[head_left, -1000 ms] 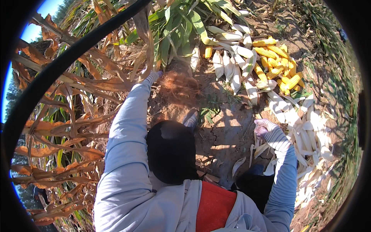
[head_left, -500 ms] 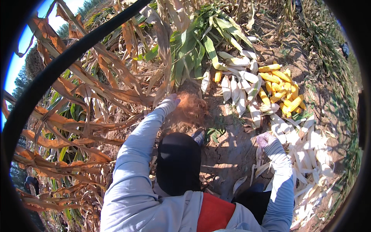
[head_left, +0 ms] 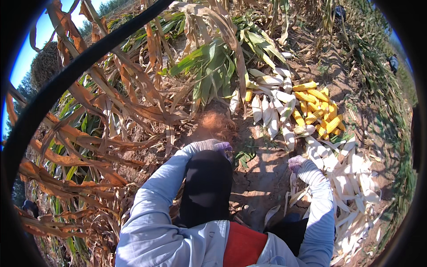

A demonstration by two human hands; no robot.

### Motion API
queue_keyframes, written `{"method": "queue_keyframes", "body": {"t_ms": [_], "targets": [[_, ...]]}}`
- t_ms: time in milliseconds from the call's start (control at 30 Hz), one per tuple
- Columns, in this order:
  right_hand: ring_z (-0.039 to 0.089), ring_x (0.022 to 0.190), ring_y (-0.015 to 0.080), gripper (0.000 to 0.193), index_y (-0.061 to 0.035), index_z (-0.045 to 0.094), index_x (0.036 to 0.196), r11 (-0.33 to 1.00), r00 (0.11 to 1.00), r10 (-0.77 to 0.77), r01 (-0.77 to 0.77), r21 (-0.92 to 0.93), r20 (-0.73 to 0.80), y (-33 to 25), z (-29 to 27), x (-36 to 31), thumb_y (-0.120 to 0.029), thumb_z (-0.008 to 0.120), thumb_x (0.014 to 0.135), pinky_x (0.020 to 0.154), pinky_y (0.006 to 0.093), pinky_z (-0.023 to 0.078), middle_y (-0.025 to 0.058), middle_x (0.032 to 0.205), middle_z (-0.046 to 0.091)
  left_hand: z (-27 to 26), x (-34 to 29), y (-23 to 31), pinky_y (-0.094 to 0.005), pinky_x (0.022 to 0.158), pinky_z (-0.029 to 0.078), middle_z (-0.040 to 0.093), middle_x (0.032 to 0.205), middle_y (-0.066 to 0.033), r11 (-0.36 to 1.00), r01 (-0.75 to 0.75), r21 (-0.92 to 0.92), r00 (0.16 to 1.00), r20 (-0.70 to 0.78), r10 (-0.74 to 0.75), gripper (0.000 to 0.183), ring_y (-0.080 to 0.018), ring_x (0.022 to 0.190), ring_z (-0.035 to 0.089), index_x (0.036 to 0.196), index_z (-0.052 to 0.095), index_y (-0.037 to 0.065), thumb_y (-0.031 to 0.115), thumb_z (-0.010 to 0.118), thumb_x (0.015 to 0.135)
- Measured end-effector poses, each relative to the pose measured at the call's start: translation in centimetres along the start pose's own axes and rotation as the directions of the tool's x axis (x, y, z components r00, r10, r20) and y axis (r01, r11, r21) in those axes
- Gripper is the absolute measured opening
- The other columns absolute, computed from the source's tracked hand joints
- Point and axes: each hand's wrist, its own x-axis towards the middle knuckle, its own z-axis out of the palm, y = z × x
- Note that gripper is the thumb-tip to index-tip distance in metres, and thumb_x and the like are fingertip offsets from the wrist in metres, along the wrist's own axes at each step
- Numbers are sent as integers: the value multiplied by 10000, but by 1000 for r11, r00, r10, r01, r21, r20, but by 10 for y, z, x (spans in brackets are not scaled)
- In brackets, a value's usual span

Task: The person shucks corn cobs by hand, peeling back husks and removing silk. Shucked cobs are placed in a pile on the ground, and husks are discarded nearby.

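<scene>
My left hand (head_left: 222, 146), in a purple glove, is just beyond my dark-clad knee (head_left: 207, 187). Its fingers look curled in; anything inside them is hidden. A reddish-brown clump of corn silk (head_left: 215, 123) lies on the soil just past this hand. My right hand (head_left: 296, 163), also gloved, is closed like a fist, and I cannot make out what it holds. It is nearest to the pale stripped husks (head_left: 351, 178) on the right. Farther off are ears of corn in whitish husks (head_left: 269, 111) and a heap of bare yellow cobs (head_left: 327, 111).
Dry brown corn stalks (head_left: 98, 120) crowd the left side. Green corn leaves (head_left: 213, 66) droop at the far middle. A dark curved bar (head_left: 80, 66) crosses the upper left. Cut stalks (head_left: 378, 89) line the right edge.
My left hand has drawn back from beside the corn silk to my knee. My right hand has shifted slightly left and stays closed.
</scene>
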Motion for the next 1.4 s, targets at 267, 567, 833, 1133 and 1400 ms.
{"method": "queue_keyframes", "body": {"t_ms": [267,567,833,1133,1400], "targets": [[591,822,136,210,-11,576,1021,1000,994,9,-10,-10,-108,-1,2,-11,-76,593,822,744,248,473,69,905,635,12,-2,5,-292,833,406,623,922,-53,997,-29,69,999,21,28,383,-185,858,565,1107,532,76,389,454,901],[559,813,158,269,-3,563,1044,999,995,-38,38,-1,-87,-9,36,-49,-159,602,828,738,279,453,80,896,611,18,-12,9,-294,802,413,619,884,-49,989,-61,138,998,22,59,383,-171,819,559,1054,554,68,402,450,900],[587,826,349,353,-18,587,959,835,990,19,61,-548,140,38,153,-36,-339,553,817,728,396,463,201,881,610,22,-22,19,-296,775,419,616,849,-45,973,-96,209,995,8,97,391,-158,783,553,1006,574,60,414,446,899],[602,773,306,298,-76,620,953,762,749,63,391,-517,659,69,289,-13,-320,490,839,717,377,465,148,834,629,31,-22,15,-299,745,426,612,811,-40,936,-170,309,981,-39,191,410,-145,743,547,953,597,51,427,442,898],[600,786,305,300,-80,615,965,730,696,110,428,-533,709,50,304,13,-319,483,842,722,378,464,145,850,626,48,-28,14,-301,718,432,609,776,-36,830,-211,517,927,-164,338,433,-132,708,542,906,616,44,439,438,897]]}}
